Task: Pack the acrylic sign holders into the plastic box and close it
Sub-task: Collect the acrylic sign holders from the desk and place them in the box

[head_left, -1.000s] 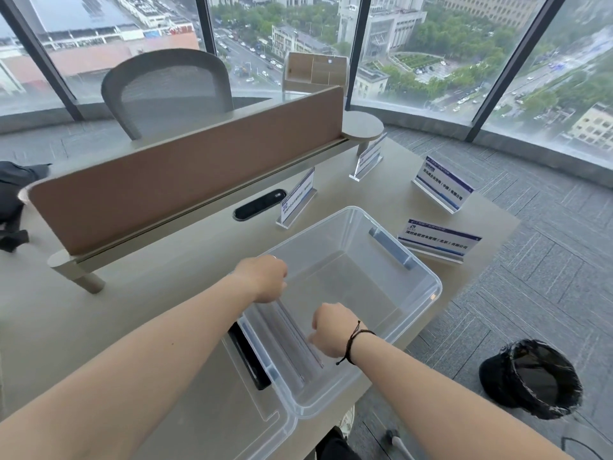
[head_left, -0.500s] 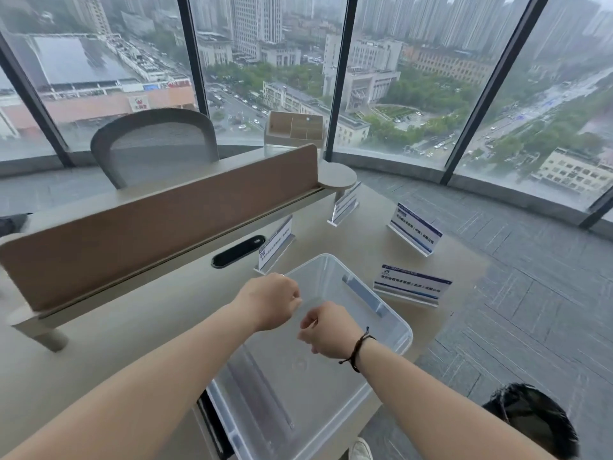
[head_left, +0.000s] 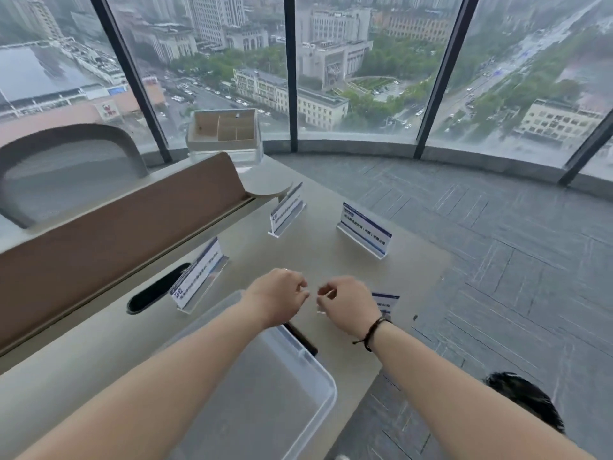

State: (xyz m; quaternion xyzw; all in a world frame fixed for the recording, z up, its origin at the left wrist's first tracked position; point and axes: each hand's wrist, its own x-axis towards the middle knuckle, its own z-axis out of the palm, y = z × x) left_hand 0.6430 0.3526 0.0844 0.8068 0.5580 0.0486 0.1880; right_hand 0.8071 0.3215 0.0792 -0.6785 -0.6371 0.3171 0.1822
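Note:
The clear plastic box (head_left: 326,380) stands open and empty on the desk under my forearms. Three acrylic sign holders with blue-and-white cards stand further out: one by the cable slot (head_left: 199,277), one near the divider's end (head_left: 287,210), one to the right (head_left: 365,232). Another sign holder (head_left: 386,302) is mostly hidden behind my right hand (head_left: 345,303), whose fingers curl over its left end; whether they grip it is unclear. My left hand (head_left: 278,297) hovers just left of it, fingers loosely curled and holding nothing.
A brown divider panel (head_left: 116,234) runs along the desk's back, with a dark cable slot (head_left: 156,288) below it. A grey chair (head_left: 66,167) and a cardboard box (head_left: 225,131) sit behind. The desk edge drops off at right; a black bin (head_left: 527,400) stands on the floor.
Both hands have moved forward from above the box to the nearest sign holder beyond it. The view has tilted up, so the box now sits lower in the frame.

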